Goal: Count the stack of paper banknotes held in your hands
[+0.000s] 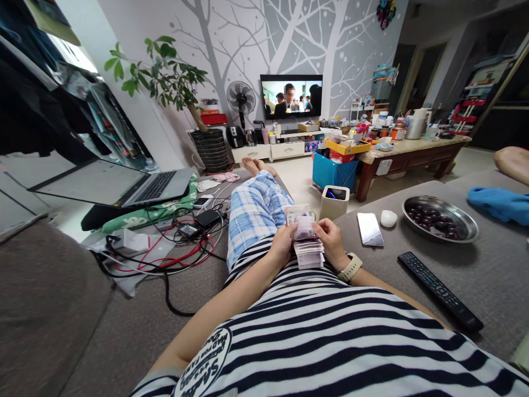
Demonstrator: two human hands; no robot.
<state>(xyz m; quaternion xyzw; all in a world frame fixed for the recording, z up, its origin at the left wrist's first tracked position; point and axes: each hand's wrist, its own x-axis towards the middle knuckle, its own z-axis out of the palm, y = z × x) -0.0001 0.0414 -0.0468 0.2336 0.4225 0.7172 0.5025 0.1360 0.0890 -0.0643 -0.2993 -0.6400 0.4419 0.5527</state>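
Note:
I am lying back on a grey sofa in a striped shirt and blue plaid trousers. Both hands hold a stack of banknotes [306, 242] above my lap. My left hand [283, 245] grips the left side of the stack, fingers curled round it. My right hand [330, 238], with a beige watch on its wrist, pinches the upper notes from the right. The lower half of the stack fans down towards my belly.
A phone [370, 229], a white earbud case [388, 218], a metal bowl of dark fruit [440, 218] and a black remote [440, 290] lie to my right. An open laptop [124, 184], chargers and tangled cables [173, 251] lie to my left. A coffee table [409, 150] and a television [291, 97] stand ahead.

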